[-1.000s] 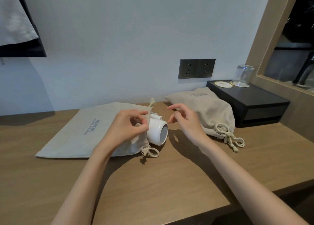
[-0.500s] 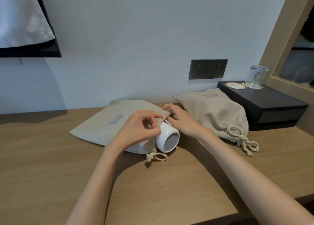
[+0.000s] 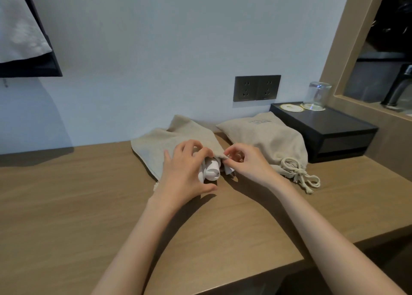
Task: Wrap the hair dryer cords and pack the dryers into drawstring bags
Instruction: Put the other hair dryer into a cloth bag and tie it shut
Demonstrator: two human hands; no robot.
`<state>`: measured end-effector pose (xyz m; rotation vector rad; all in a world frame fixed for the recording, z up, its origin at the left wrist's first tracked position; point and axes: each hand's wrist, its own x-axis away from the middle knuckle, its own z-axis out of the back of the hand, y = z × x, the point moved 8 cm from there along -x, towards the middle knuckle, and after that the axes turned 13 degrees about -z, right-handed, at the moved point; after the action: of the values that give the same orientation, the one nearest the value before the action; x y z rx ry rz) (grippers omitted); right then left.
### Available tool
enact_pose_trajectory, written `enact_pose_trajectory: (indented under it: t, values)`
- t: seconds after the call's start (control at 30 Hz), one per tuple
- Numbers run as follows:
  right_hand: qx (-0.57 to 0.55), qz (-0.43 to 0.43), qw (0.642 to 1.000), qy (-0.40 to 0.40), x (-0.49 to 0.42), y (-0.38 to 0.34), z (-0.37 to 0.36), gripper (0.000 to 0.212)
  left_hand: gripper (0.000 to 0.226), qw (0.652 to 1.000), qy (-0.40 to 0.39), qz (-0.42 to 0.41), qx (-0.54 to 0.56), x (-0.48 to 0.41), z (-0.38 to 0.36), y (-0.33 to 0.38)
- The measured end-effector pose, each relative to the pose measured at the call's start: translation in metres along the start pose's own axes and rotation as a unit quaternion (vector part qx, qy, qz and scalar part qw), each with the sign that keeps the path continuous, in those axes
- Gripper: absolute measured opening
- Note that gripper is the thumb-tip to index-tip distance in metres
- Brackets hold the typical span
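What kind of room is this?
Likely a hotel room: a glass on a coaster atop a black box, a double wall socket over a built-in wooden desk, and matching dryer bags, the tied bag and the open bag.

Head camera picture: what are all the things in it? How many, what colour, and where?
desk: one, brown, under everything
open bag: one, beige, mid-desk
hair dryer: one, white, poking from open bag
tied bag: one, beige, right of open bag
socket plate: one, dark grey, wall
box: one, black, desk's right end
glass: one, clear, upturned on box
coasters: two, pale, on box
left hand: one, grips open bag's mouth
right hand: one, pinches open bag's rim
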<state>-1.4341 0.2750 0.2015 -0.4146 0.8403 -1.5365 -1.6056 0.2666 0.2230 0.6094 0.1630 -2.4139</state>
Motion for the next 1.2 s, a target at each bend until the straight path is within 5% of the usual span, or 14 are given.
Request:
enact_pose_trajectory:
  t: [0.17,0.6,0.77,0.93,1.2]
  values:
    - [-0.046,0.012,0.999,0.009,0.010,0.006,-0.004,0.014,0.053,0.989,0.097,-0.017,-0.113,0.001,0.003,0.017]
    - [-0.049,0.057,0.995,0.072,0.038,0.002,-0.003,0.009,0.052,0.984,0.138,0.024,-0.112,-0.008,-0.002,0.006]
    - [0.034,0.052,0.989,0.135,0.037,0.006,0.002,0.004,0.081,0.996,0.073,-0.050,0.028,0.004,0.000,-0.011]
    - [0.070,0.034,0.984,0.163,0.037,0.009,0.002,0.006,0.101,0.990,0.019,0.044,0.136,0.029,-0.004,-0.043]
    - [0.114,0.039,0.990,0.077,0.040,0.006,-0.011,0.006,0.104,0.954,0.041,0.151,0.257,0.037,-0.015,-0.068]
